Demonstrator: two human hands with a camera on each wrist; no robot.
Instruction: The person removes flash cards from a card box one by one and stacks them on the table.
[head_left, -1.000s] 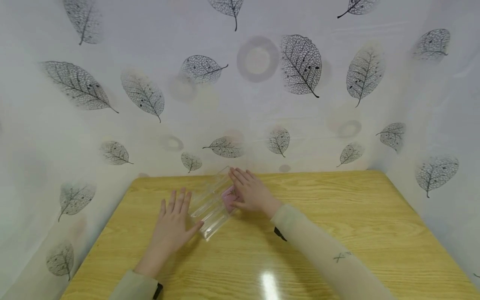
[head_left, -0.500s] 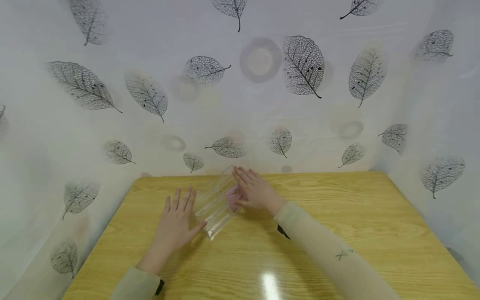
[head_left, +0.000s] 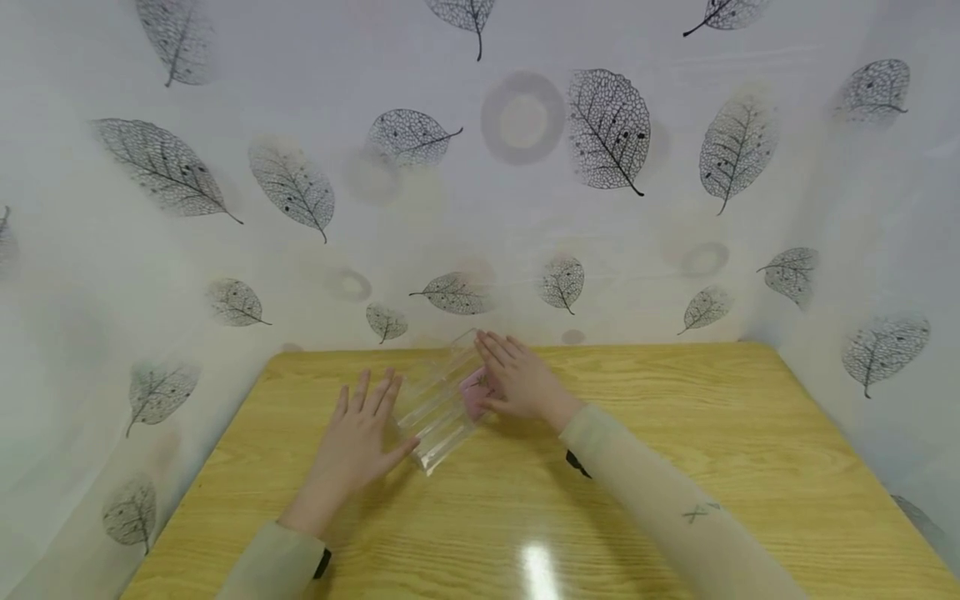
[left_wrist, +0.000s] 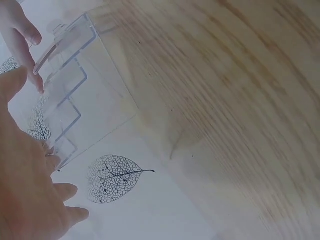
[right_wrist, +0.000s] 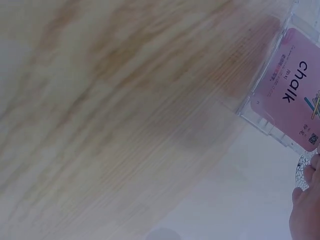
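A clear plastic stepped rack (head_left: 435, 417) stands at a slant near the back of the table between the two hands. Its stair-like side edge (left_wrist: 75, 82) shows in the left wrist view. On its right side is a pink rounded label (right_wrist: 290, 90) with the word "chalk", partly covered by fingers in the head view. My left hand (head_left: 356, 442) lies along the left side with fingers straight and spread, thumb at the near corner. My right hand (head_left: 525, 383) rests against the right side, fingers extended toward the far corner and thumb over the pink label.
The wood-grain table (head_left: 600, 517) reaches back to a pale curtain (head_left: 480, 208) printed with dark leaves, which also closes in the left and right sides. A bright light reflection lies on the tabletop near the front.
The clear rack and both hands have shifted slightly to the right together. The finger positions on it look the same, and the head view has turned a little.
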